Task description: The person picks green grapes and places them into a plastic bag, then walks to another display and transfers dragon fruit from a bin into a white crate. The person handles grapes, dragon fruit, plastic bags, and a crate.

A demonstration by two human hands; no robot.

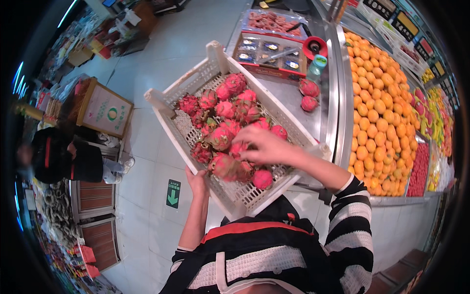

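Note:
A white plastic crate point(169, 142) with slotted walls is tilted in front of me, and several pink dragon fruits point(220, 138) lie loose in it. My left hand point(197, 182) grips the crate's left side from outside, its fingers partly hidden by the wall. Over the fruit, my right hand point(267, 145) reaches in from the right with curled fingers. The fingertips close on one dragon fruit point(238, 150) near the middle of the pile. The crate's right side is against the edge of a metal counter point(286, 93).
On the counter are two dragon fruits point(309, 88), a carton of packs point(269, 51), a tray of reddish produce point(274, 22) and a green-lidded jar point(317, 67). Heaped oranges point(374, 112) stand at the right. A person point(63, 154) is at the left, near a framed sign point(105, 109).

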